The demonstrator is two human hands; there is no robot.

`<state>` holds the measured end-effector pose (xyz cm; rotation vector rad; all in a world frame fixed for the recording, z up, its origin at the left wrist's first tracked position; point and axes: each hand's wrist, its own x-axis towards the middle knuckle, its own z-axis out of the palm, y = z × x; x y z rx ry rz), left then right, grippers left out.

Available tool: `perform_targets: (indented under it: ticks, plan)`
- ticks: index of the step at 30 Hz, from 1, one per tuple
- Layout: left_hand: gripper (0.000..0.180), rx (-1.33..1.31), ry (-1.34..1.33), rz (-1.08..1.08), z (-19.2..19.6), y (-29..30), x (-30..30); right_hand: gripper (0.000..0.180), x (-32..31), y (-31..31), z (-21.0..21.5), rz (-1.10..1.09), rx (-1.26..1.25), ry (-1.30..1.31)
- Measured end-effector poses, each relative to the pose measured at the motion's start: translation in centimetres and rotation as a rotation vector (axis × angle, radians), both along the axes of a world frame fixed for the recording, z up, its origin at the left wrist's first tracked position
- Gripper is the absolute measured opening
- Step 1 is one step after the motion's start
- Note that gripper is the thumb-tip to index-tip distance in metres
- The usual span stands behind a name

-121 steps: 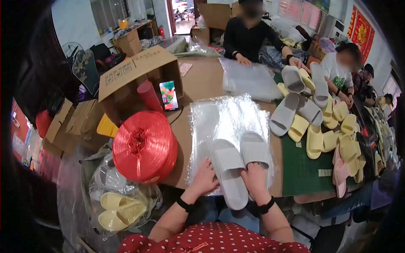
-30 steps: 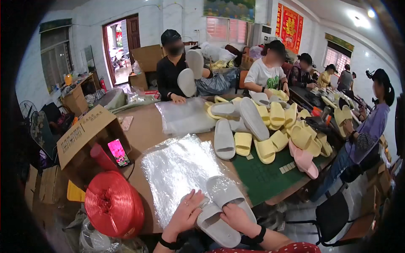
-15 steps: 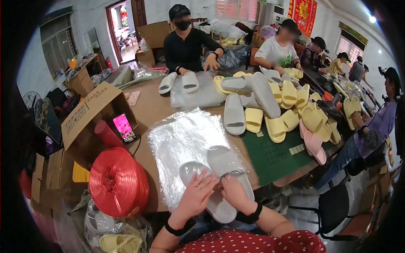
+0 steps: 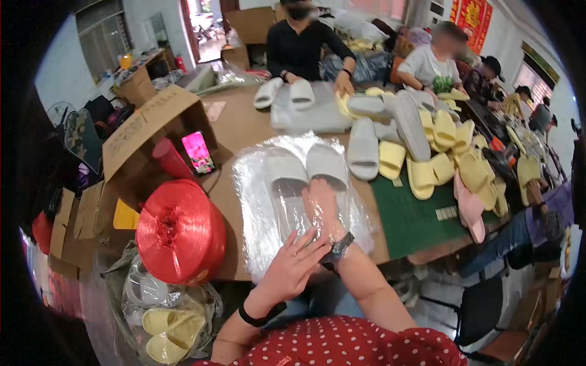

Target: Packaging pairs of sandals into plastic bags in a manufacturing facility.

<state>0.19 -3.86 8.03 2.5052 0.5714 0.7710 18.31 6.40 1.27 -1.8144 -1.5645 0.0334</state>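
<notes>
Several people (image 4: 305, 52) are working in a workshop. Heaped yellow, grey and pink open-toed slippers (image 4: 444, 129) are covering part of a brown-and-green surface (image 4: 238, 125). A round red roll of plastic twine (image 4: 182, 232) and flat clear plastic bags (image 4: 253, 183) are lying nearby.

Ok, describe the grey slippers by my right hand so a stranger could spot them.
On the brown table, find the big red roll. To its right lies the grey pair, toes pointing away from you, with your right hand on it. Unlike the loose grey slippers farther right, this pair is covered by shiny clear plastic.
</notes>
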Motion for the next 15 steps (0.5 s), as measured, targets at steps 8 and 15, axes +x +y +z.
perform_targets:
  ticks: [8,15]
  plan:
    - [0.065,0.021,0.136,0.376,-4.7,1.7,-4.0,0.062,-1.8,-5.2,0.1,0.215,-0.004,0.106]
    - [0.047,-0.352,-0.129,0.649,-5.8,-0.7,-7.9,0.004,3.9,-18.7,2.0,0.383,0.179,0.292]
